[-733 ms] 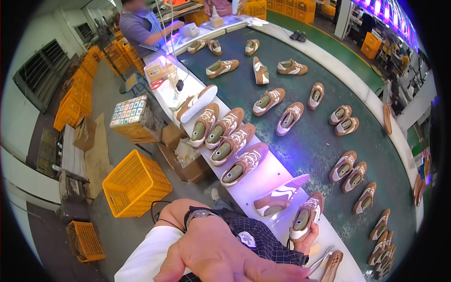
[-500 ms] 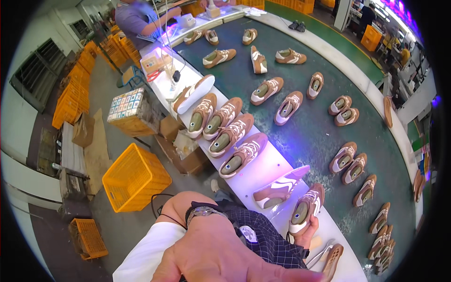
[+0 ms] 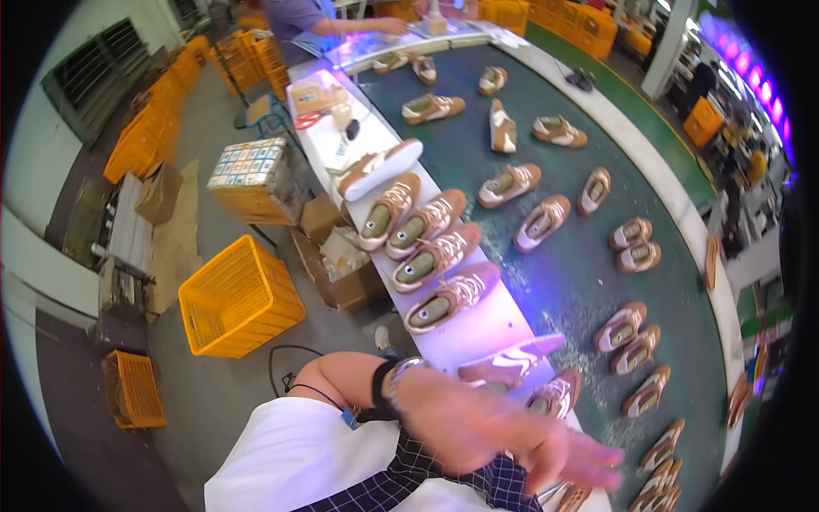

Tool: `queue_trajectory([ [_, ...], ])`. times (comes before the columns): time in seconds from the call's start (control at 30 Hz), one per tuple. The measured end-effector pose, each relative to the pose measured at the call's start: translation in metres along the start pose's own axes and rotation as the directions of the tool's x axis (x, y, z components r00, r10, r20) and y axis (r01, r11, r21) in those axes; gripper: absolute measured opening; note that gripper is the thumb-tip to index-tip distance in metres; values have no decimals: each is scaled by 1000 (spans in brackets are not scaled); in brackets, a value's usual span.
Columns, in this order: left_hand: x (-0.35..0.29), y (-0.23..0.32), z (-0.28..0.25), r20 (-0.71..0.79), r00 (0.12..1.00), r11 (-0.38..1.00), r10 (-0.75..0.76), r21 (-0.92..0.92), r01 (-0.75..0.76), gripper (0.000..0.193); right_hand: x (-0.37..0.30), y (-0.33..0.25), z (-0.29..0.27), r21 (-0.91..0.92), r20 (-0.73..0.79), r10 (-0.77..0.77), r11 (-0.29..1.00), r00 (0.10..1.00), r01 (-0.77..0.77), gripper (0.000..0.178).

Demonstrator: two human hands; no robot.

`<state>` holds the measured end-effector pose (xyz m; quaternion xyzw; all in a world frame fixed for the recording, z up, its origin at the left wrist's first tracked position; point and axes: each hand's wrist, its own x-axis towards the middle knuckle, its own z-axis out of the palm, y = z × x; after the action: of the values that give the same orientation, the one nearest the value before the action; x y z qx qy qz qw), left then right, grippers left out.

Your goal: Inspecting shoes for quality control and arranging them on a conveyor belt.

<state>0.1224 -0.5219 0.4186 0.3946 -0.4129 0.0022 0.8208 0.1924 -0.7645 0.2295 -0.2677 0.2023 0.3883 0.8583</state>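
Note:
My left hand [image 3: 486, 427], a little blurred, reaches across in front of me with its fingers stretched out to the right. Nothing shows in its grasp. Just beyond it stands a brown and white sneaker [image 3: 559, 391], its rear part covered by the hand. Beside that, another sneaker [image 3: 503, 365] lies on its side on the white ledge [image 3: 452, 341], its pale sole turned away from me. My right hand is hidden from sight. Below my left fingers, part of a brown shoe sole [image 3: 573, 498] shows.
Several sneakers [image 3: 452, 297] line the ledge farther left. More sneakers [image 3: 543, 224] are spread over the dark green table [image 3: 554, 282]. A yellow crate [image 3: 243, 299] and an open cardboard box [image 3: 341, 282] sit on the floor at left. A person [image 3: 299, 26] works at the far end.
My left hand has moved away from the lower edge, toward the near sneaker. My right hand, seen earlier holding that sneaker, is now out of sight. The whole view has shifted.

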Motion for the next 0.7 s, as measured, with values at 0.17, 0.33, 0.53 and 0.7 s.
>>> queue_trajectory([
  [0.17, -71, -38, -51, -651, 679, 454, -340, 519, 725, 19, 22, -26, -61, -284, -7, 54, 957, 999, -54, 63],
  [0.33, -164, -42, -106, -829, 454, 43, 327, 493, 869, 14, 28, -28, -68, -222, -84, 109, 967, 990, -126, 64],
  [0.53, -274, -5, -174, -674, 221, -157, 705, 155, 975, 26, 25, -21, -37, -236, -14, 124, 964, 992, -124, 70],
  [0.7, -297, 22, -170, -926, 260, -71, 276, 250, 966, 45, 25, -17, -31, -239, -15, 82, 968, 997, -83, 71],
])
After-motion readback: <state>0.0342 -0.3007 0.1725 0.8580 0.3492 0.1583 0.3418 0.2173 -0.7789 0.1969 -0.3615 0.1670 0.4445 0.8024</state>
